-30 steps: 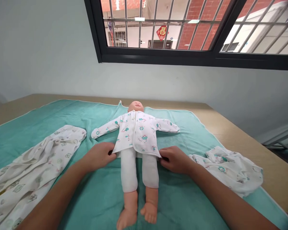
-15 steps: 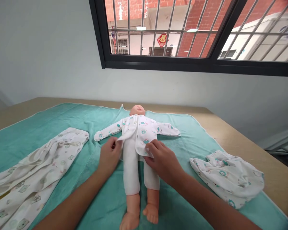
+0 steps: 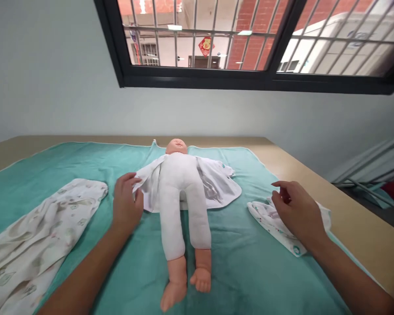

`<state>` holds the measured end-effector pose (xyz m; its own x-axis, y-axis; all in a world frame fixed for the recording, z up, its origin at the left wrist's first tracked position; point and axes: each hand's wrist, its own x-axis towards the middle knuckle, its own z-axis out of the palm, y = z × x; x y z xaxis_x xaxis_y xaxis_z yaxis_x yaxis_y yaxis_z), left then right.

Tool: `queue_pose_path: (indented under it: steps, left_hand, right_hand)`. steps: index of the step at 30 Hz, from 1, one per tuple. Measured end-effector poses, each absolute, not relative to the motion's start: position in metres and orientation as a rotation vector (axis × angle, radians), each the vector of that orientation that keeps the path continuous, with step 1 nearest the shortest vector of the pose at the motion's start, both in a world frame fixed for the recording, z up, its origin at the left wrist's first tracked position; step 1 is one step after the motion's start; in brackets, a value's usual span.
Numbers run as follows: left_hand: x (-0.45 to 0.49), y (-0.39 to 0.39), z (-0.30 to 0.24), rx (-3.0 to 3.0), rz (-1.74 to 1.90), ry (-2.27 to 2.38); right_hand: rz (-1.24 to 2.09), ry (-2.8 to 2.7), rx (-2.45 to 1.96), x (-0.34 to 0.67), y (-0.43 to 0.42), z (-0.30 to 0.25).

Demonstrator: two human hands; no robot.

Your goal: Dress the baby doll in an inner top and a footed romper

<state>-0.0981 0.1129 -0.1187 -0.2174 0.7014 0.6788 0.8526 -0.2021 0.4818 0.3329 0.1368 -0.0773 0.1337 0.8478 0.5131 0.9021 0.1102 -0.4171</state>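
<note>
Head view: the left hand (image 3: 127, 203) has its fingers apart at the edge of the open white shirt (image 3: 221, 186). The right hand (image 3: 297, 212) has its fingers a bit apart, with nothing in them, above the bunched cloth (image 3: 272, 221). Between them, nearer the left, the doll (image 3: 180, 179) lies longways, feet close, head far, on a green blanket (image 3: 246, 271).

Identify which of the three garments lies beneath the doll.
The white jacket, spread open beneath the doll; the long garment at left and the crumpled one by the right hand lie apart from it.
</note>
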Motion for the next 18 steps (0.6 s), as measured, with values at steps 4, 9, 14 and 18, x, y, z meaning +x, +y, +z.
queue_pose_path:
  steps: [4, 9, 14, 18]
  left_hand:
    - [-0.078, 0.115, -0.125, -2.366, -1.225, -1.776]
    - [-0.101, 0.123, -0.134, -2.126, -1.398, -2.400]
    - [-0.099, 0.116, -0.128, -1.949, -1.531, -2.362]
    - [-0.071, 0.104, -0.111, -1.973, -1.433, -2.214]
  right_hand:
    - [-0.129, -1.612, -1.781, 0.371, 0.120, -0.063]
    - [0.155, -1.866, -1.903, 0.442, 0.113, -0.089]
    - [0.074, -1.948, -1.627, 0.449, 0.109, -0.089]
    - [0.153, -2.024, -1.729, 0.434, 0.141, -0.066]
